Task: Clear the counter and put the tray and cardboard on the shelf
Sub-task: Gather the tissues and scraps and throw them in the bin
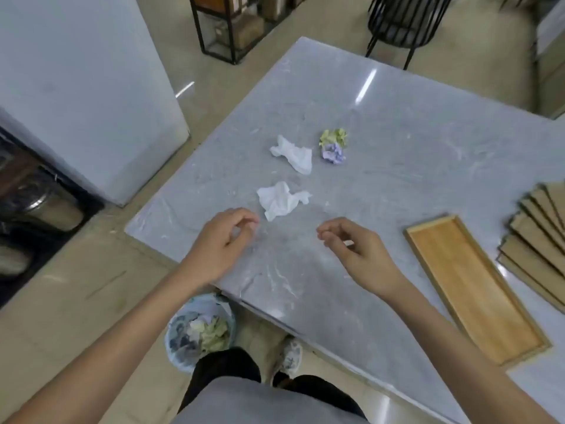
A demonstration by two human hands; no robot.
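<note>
Here, my left hand (pixel 221 240) and right hand (pixel 356 247) hover over the surface (pixel 412 142), each grip released and empty. Two crumpled tissues (pixel 282 201) and a coloured paper wad (pixel 334 145) lie mid-surface: light, soft, easily pinched anywhere. The wooden tray (pixel 477 289), along the right edge, looks stiff; I would lift it by its long rims. Fanned cardboard (pixel 538 237) lies beside it, likely to slide apart.

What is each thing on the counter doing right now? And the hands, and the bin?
Left hand: empty, fingers curled.
Right hand: empty, fingers curled.
Near tissue: crumpled, on counter.
Far tissue: crumpled, on counter.
Yellow paper ball: crumpled, touching purple one.
Purple paper ball: crumpled.
Wooden tray: empty, flat.
Cardboard pieces: fanned out.
Bin: holds crumpled paper.
</note>
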